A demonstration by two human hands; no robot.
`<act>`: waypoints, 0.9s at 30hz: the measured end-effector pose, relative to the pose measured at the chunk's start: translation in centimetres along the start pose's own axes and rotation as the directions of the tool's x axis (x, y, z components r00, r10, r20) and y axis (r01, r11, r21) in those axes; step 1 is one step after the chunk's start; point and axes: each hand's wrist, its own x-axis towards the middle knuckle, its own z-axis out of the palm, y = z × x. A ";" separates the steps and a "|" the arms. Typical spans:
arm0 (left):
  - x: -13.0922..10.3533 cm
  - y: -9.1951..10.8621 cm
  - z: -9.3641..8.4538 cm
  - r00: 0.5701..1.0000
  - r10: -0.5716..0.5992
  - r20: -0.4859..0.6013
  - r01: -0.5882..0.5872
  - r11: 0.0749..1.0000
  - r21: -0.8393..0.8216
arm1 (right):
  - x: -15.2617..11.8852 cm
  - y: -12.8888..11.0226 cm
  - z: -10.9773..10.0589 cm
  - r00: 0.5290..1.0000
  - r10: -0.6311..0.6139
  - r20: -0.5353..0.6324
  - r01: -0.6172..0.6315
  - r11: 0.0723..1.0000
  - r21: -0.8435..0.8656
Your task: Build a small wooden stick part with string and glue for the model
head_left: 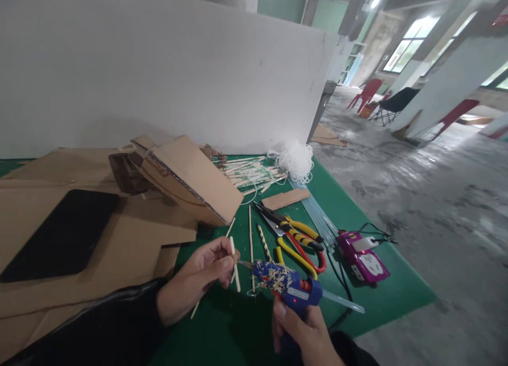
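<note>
My left hand (204, 273) pinches thin wooden sticks (237, 270) that cross each other near the fingertips. One long stick slants down below the fingers. In my right hand (299, 329) is a blue glue gun (283, 281), crusted with pale bits, a clear glue stick (343, 301) poking out of its back end. The gun's nozzle points left, right at the sticks by my left fingertips; whether it touches them is hard to tell. Another wooden stick (251, 233) lies on the green table, behind the nozzle.
Pliers (304, 233) and scissors lie beyond the gun, near a cardboard strip (286, 198). Clear glue sticks (317, 215) and a purple power strip (363, 257) are right. Behind are a stick pile (254, 172), white string (293, 162) and a cardboard box (194, 175). A black tablet-like slab (61, 233) lies left.
</note>
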 end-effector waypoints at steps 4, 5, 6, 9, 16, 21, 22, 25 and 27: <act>-0.1 0.1 0.1 1.000 -0.003 -0.021 0.003 1.000 -0.014 | 0.0 0.1 0.0 1.000 0.003 -0.012 -0.003 1.000 0.012; -0.1 0.2 0.1 1.000 -0.002 -0.023 0.002 1.000 -0.017 | 0.0 0.1 0.0 1.000 0.002 -0.015 -0.002 1.000 0.008; -0.1 0.2 0.1 1.000 0.000 -0.023 0.000 1.000 -0.019 | 0.0 0.1 0.0 1.000 0.002 -0.018 -0.002 1.000 0.003; -0.1 0.1 0.1 1.000 0.000 -0.022 0.000 1.000 -0.008 | -0.1 -0.1 0.1 1.000 0.008 -0.016 -0.008 1.000 0.002; -0.1 0.0 0.1 1.000 -0.002 -0.017 0.002 1.000 0.012 | -0.1 -0.4 0.3 1.000 0.017 -0.009 -0.017 1.000 0.026; 0.0 0.0 0.0 1.000 0.000 -0.016 0.000 1.000 0.002 | -0.1 -0.2 0.2 1.000 0.015 -0.010 -0.015 1.000 0.014; 0.0 0.0 0.0 1.000 0.001 -0.013 -0.001 1.000 0.000 | 0.0 -0.1 0.2 1.000 0.011 -0.012 -0.011 1.000 0.015; 0.0 -0.1 -0.1 1.000 0.006 -0.005 -0.006 1.000 0.002 | 0.0 0.0 0.1 1.000 0.010 -0.013 -0.009 1.000 0.020; 0.0 -0.1 -0.1 1.000 0.005 0.001 -0.005 1.000 0.005 | 0.0 0.0 0.1 1.000 0.011 -0.014 -0.010 1.000 0.017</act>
